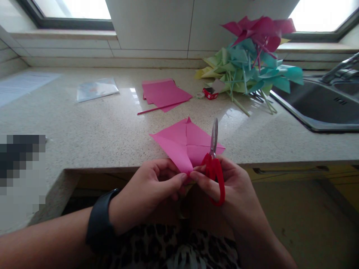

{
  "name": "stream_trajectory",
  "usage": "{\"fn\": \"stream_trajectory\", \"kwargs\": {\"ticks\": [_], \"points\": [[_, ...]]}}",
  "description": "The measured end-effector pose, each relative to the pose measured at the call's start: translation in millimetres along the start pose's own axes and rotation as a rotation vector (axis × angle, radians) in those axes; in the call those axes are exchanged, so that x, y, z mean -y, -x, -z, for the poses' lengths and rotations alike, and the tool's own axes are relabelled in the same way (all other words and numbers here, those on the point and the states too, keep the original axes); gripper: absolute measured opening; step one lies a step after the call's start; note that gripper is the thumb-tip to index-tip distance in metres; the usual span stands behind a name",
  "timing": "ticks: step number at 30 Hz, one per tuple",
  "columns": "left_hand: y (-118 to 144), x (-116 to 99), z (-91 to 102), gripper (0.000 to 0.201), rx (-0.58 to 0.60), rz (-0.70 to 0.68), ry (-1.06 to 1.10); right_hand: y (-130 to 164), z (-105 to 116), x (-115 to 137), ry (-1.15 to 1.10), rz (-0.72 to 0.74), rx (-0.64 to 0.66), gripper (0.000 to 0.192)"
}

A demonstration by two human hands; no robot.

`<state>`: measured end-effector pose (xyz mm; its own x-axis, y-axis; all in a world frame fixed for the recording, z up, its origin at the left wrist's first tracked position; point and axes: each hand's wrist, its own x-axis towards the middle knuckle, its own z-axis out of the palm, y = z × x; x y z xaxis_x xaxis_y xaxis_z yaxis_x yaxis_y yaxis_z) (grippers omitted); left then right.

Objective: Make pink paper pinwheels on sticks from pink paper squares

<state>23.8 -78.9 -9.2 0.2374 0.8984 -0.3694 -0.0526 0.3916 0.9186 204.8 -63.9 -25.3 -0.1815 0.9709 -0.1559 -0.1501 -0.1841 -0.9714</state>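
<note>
A pink paper square (185,138), creased and cut along lines toward its middle, is held just above the counter's front edge. My left hand (158,179) pinches its near corner between thumb and fingers. Against the same corner press the thumb and finger of my right hand (227,179). Red-handled scissors (214,149) hang in my right hand too, their handle looped on it and the closed blades pointing away from me. Part of the near corner is hidden by my fingertips.
Behind lie more pink paper sheets (165,93) with a pink stick (153,109), a tape roll (200,95) and a small red box (211,92). Several paper pinwheels (252,63) are piled beside the sink (331,104). A clear plastic packet (97,89) lies at the left.
</note>
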Motion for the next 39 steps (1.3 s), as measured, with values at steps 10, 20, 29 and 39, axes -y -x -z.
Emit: {"fn": "stream_trajectory", "kwargs": {"ticks": [10, 20, 29, 39], "points": [[0.3, -0.8, -0.9, 0.023, 0.014, -0.007, -0.033, 2.4, -3.1, -1.3, -0.014, 0.001, 0.011, 0.025], [2.4, 0.5, -0.3, 0.028, 0.006, 0.004, -0.093, 1.3, -3.8, -1.0, 0.004, 0.0, 0.01, 0.026], [1.4, -1.7, -1.7, 0.026, 0.0, 0.033, -0.077, 2.1, -3.6, -2.6, 0.043, 0.025, 0.011, 0.026], [0.0, -3.7, 1.9, 0.026, -0.03, 0.073, -0.036, 13.6, 22.3, 1.8, 0.09, -0.196, 0.192, 0.043]]}}
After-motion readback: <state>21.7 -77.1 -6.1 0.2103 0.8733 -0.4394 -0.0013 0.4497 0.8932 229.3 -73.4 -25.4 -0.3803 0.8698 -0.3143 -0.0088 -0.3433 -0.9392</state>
